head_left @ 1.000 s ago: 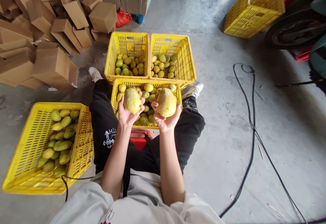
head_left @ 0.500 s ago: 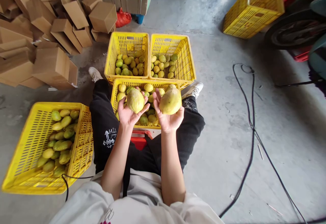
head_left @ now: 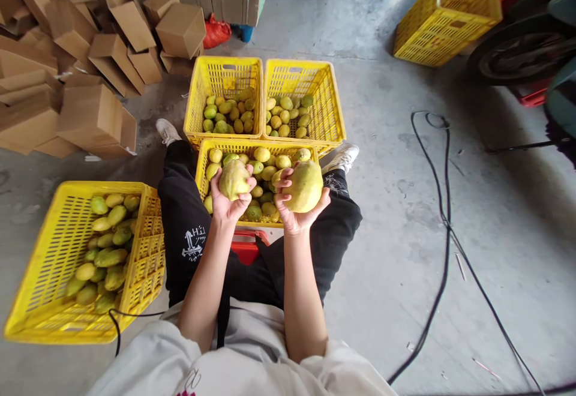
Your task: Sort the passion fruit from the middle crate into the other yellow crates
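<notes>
My left hand [head_left: 230, 203] has its fingers wrapped round a yellow-green fruit [head_left: 234, 180]. A larger yellow fruit [head_left: 305, 186] rests in my right hand [head_left: 294, 213], with the fingers curled along its left side and the thumb at its lower right. Both hands are raised over the near yellow crate [head_left: 201, 171], which holds several yellow and green fruits and stands between my legs. Beyond it, a back left crate [head_left: 227, 67] and a back right crate [head_left: 330, 99] hold smaller fruits. The hands are apart from each other and partly hide the near crate's contents.
Another crate of green-yellow fruits [head_left: 49, 258] is at the left. Cardboard boxes [head_left: 90, 114] are piled at the upper left. A black cable [head_left: 445, 252] lies on the floor at the right. A yellow crate [head_left: 443, 21] stands near a wheel [head_left: 522, 51] at the upper right.
Both fruits have been turned, and the fingers have closed further round them. The right hand's fruit has come slightly lower. The crates stay where they were.
</notes>
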Motion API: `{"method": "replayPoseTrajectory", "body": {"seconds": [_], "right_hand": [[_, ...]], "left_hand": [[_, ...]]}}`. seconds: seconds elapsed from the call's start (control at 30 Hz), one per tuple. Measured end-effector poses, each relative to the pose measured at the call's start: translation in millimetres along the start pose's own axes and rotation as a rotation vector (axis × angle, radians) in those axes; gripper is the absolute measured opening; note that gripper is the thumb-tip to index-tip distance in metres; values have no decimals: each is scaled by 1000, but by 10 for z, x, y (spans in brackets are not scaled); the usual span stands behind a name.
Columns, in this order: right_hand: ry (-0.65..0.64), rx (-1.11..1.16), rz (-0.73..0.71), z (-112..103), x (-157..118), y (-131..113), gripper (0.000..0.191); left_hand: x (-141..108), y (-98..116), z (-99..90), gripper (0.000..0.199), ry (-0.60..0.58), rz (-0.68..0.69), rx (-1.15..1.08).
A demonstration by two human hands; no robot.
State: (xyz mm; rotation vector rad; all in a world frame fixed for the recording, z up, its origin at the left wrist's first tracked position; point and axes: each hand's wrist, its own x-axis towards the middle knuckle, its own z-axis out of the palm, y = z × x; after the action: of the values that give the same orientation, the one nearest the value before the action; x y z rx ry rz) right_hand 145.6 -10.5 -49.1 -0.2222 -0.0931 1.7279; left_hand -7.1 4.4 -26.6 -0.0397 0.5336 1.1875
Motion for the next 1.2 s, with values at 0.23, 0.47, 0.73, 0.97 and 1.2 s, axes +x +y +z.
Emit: {"method": "replayPoseTrajectory", "body": {"seconds": [0.23,0.47,0.73,0.97,1.2], "right_hand": [[85,-82,-37,103,58,7,48],[148,-2,-167,174,52,-8,43],[146,5,-161,170,29,-46,40],[69,-56,-160,104,16,-51,34],[46,-158,-157,96,5,-53,39]], "left_hand": [[-5,-14,19,46,-26,-33,-2],[8,-52,54,48,-74,-1,-11],[3,19,39,46,-77,-89,45],[21,11,42,41,-13,-85,88],[22,1,44,44,-12,-47,63]]}}
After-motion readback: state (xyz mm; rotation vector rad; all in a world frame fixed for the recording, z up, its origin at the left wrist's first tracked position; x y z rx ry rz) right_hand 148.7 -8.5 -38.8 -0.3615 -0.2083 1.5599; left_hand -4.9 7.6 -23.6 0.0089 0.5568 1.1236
